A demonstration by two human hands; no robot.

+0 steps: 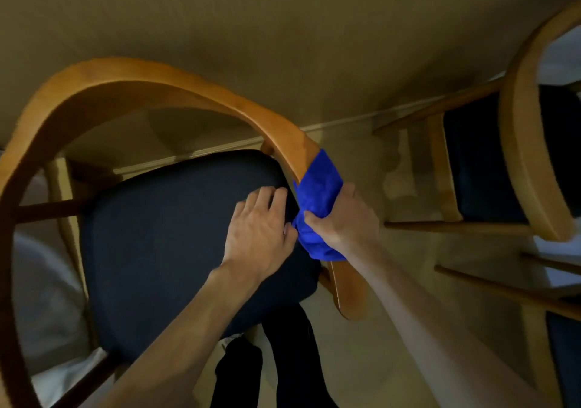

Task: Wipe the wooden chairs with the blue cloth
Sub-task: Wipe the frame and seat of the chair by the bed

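Your right hand [342, 219] wraps the blue cloth [317, 193] round the chair's curved armrest [176, 90], grip pinching it tight; your left hand [261, 231] lies spread on the seat cushion [157, 234], steadying.

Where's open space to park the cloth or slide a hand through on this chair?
Free: the dark seat left of the left hand; the gap under the curved rail. Crowded: the arm end, where the right hand grips the blue cloth.
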